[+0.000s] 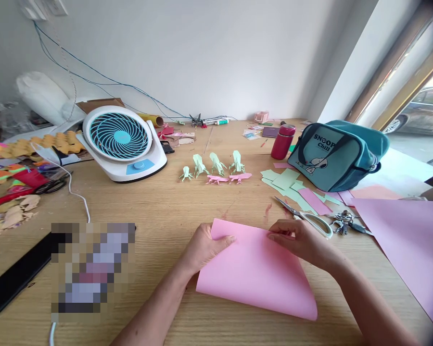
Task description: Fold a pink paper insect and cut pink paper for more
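Note:
A pink paper sheet (256, 274) is held above the wooden table, its lower edge curved over in a bend. My left hand (210, 247) grips its upper left edge, thumb on top and the other fingers hidden behind. At the upper right edge my right hand (298, 240) pinches the paper between thumb and fingers. Scissors (315, 225) lie open just beyond my right hand. Farther back stand several folded green paper figures (217, 164), with two pink ones (240, 178) in front of them.
A white fan (137, 166) stands at the back left. Green and pink paper scraps (286, 179), a red bottle (283, 142), a teal bag (334, 161), keys (344, 218) and a large pink sheet (411, 240) are on the right. A blurred device (94, 269) lies at left.

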A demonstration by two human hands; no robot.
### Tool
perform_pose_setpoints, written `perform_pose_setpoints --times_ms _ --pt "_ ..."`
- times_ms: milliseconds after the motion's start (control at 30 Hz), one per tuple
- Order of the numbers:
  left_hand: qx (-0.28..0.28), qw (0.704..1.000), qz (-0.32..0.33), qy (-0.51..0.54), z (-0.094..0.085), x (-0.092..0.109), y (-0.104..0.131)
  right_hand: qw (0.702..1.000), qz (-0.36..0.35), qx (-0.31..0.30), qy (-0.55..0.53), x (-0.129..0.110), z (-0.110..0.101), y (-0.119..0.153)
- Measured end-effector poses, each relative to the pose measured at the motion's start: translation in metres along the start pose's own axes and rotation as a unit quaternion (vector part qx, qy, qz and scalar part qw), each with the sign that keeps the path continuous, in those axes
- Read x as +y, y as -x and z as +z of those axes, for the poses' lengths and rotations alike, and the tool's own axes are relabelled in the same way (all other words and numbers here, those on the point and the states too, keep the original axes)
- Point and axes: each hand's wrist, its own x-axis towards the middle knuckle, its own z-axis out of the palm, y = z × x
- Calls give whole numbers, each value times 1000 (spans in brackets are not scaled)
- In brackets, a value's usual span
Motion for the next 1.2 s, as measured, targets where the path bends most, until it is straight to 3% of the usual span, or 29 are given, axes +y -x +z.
perform_pose_setpoints --times_ms 300,533,667,733,833,1000,1200 --pt "29 997 -2 -66 11 6 3 995 -70 12 67 -13 18 0" --pt "-13 999 -33 9 -4 1 -1 997 -80 -6 19 -14 20 1" --pt "10 999 19 -47 -14 2 -3 995 -89 -42 7 -15 22 1" --pt "-5 994 51 -98 -15 4 -2 993 -98 -58 19 -15 24 2" --pt "-34 971 109 -209 -10 5 0 989 -118 -71 48 -14 28 2" --pt "-47 898 210 -383 2 6 4 983 -151 -69 83 -14 33 3" --pt "-58 886 205 -411 11 6 5 971 -196 -57 122 -15 38 3"
